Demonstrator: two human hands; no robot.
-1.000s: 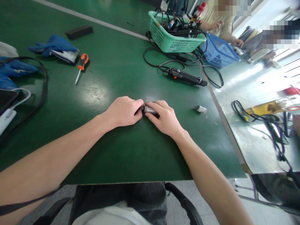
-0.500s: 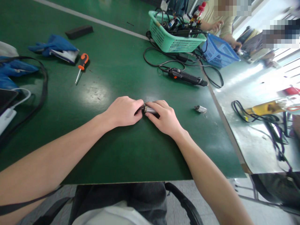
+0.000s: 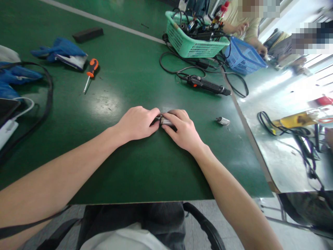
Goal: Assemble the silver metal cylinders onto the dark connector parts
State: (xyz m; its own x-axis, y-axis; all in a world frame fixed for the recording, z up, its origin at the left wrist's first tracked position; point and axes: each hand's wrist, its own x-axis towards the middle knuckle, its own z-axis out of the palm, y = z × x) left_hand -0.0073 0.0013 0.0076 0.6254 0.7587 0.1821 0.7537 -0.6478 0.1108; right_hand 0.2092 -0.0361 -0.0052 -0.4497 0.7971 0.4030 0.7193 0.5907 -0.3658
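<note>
My right hand (image 3: 182,126) is closed round a silver metal cylinder (image 3: 166,121) that lies along the fingers, its left end showing. Facing it, my left hand (image 3: 142,123) pinches a small dark part (image 3: 156,119) at that end of the cylinder; most of this part is hidden by the fingers. Both hands rest low over the green table (image 3: 135,166), fingertips almost meeting. To the right lies a short silver metal piece (image 3: 223,121), apart from my hands.
A black electric screwdriver (image 3: 208,85) with its cable lies beyond my hands, before a green basket (image 3: 197,48) of parts and a blue basket (image 3: 241,59). An orange-handled screwdriver (image 3: 91,71), blue gloves (image 3: 61,52) and a dark block (image 3: 87,34) lie left. A person (image 3: 240,27) sits opposite.
My left hand has shifted very slightly right, and the dark part now sits closer against the cylinder's end. My right hand keeps its hold.
</note>
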